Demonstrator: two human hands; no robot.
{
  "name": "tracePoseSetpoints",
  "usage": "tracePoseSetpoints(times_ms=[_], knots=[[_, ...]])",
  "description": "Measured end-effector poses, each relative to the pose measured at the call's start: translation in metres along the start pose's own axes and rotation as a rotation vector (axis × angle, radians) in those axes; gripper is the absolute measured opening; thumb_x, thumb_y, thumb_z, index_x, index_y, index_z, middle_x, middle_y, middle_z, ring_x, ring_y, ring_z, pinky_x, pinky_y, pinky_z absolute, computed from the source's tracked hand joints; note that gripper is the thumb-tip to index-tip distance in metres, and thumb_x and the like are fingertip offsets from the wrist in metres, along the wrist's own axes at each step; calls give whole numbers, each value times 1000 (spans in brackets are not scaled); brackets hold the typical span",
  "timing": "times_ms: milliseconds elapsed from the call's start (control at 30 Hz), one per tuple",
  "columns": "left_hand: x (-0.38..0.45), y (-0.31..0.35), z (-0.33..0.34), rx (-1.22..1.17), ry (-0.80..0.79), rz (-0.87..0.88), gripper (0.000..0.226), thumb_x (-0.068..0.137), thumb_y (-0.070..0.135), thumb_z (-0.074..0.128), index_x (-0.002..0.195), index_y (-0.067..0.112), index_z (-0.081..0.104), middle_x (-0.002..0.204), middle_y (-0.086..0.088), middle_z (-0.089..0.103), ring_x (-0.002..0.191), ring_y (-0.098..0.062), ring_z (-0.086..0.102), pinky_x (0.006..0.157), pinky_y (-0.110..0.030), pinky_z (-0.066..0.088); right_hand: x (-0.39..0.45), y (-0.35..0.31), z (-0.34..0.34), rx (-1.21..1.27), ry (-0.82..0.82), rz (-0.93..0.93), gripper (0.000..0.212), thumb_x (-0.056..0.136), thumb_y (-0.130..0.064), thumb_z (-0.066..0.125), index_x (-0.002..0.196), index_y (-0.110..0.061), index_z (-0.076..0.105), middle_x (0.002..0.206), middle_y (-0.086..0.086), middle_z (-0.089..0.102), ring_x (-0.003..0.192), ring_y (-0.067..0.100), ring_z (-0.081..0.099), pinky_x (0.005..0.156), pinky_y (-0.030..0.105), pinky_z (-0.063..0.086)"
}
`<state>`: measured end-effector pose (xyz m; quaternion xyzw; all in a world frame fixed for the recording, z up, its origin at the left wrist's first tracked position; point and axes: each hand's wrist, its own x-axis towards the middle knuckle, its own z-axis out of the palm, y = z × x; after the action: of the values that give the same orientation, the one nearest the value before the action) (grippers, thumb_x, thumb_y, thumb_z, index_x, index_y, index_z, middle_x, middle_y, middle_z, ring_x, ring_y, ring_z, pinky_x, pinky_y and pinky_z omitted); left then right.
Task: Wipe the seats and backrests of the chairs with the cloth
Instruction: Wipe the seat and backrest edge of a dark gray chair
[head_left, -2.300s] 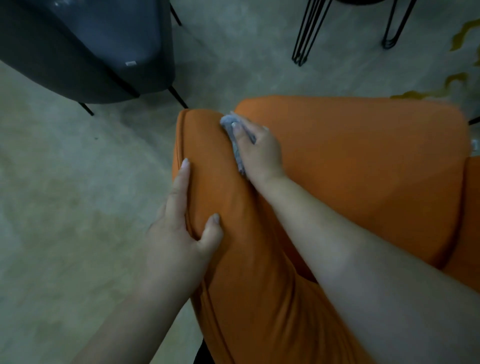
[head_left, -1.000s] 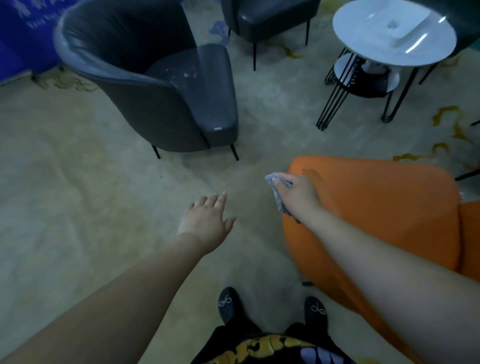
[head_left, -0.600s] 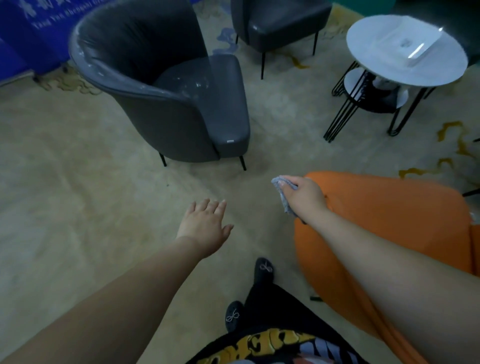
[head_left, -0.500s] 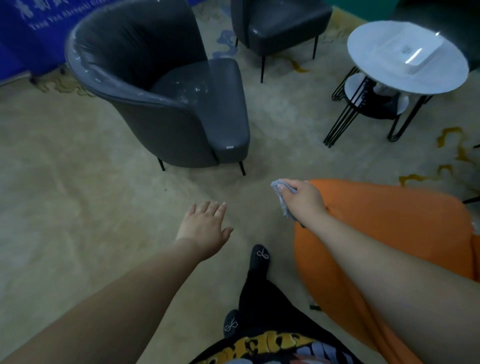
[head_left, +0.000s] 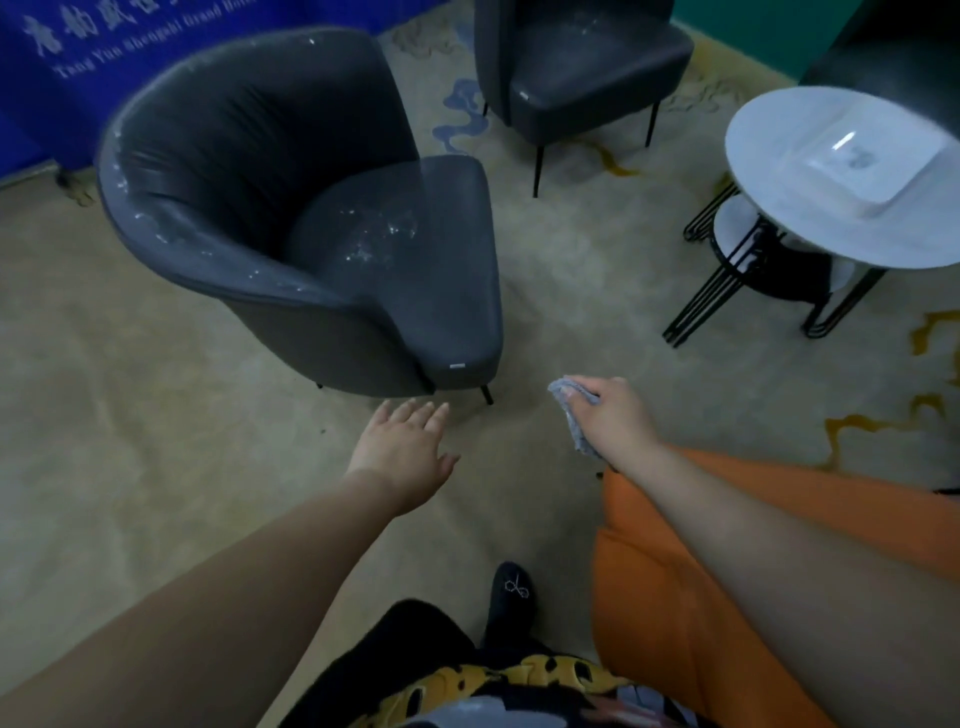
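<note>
Ahead, dark grey tub chair (head_left: 311, 218) w/ whitish smudges on seat & rim, standing on beige carpet (head_left: 130, 441); 2nd dark chair (head_left: 576, 62) behind it, round white table (head_left: 852, 182) on black wire legs to the right, blue banner (head_left: 130, 52) at back. Orange chair (head_left: 691, 597) sits lower right, under the right forearm. Left hand (head_left: 402, 452) reaches fwd, palm down, fingers straight & holding nothing, near the grey chair's front edge. Right hand (head_left: 613, 421) grips grey cloth (head_left: 571, 410), bunched in curled fingers, in the air just past the orange chair, apart from grey one.
</note>
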<state>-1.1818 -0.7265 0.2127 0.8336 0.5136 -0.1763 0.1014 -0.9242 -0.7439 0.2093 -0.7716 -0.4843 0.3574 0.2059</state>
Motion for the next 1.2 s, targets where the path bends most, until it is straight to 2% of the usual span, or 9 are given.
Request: tracePoseSetpoints(times_ms=[300,433,633,733,800,967,1200], knots=[[97,-52,-35,1,16,37,73,95,59,35,155,23,17,161,1,24,149,-22,14,120,-42,9,100,-48,9,-44,30,-10,31,92,-36,55,120,-28,67,115,12,61,104,26,61,93,31,47],[155,-87,-52,6,34,49,73,94,59,35,155,23,19,160,2,26,149,-22,15,120,-42,8,155,-84,9,-43,69,-13,29,92,-37,54,119,-32,66,106,10,56,98,27,61,82,24,41],[232,-127,-73,0,-14,74,73,95,60,34,155,22,18,160,0,25,149,-23,14,121,-42,6,228,-114,-7,-105,100,1,32,92,-42,51,119,-35,66,105,7,60,95,22,63,83,25,46],[260,-140,-81,5,-30,69,72,96,59,33,155,22,16,161,1,23,149,-22,14,121,-41,6,258,-122,-13,-85,108,12,31,91,-41,51,116,-35,68,102,7,62,85,23,65,81,33,54],[274,-147,-86,-9,-33,43,71,97,58,33,155,22,16,161,1,23,149,-21,14,121,-41,7,280,-129,-16,-83,88,-2,31,90,-42,51,115,-34,68,101,7,63,84,22,66,80,32,54],[313,-164,-94,-49,-69,-75,72,97,59,31,156,22,13,162,2,21,149,-21,14,121,-41,7,354,-150,-17,-79,20,-69,28,90,-42,54,113,-33,69,110,6,64,95,19,64,89,33,51],[385,-174,-102,-166,-84,-380,73,96,59,31,156,22,12,162,2,21,149,-21,16,120,-42,8,502,-195,-19,-200,-190,-281,25,91,-42,54,111,-38,68,101,6,65,84,17,65,78,27,51]])
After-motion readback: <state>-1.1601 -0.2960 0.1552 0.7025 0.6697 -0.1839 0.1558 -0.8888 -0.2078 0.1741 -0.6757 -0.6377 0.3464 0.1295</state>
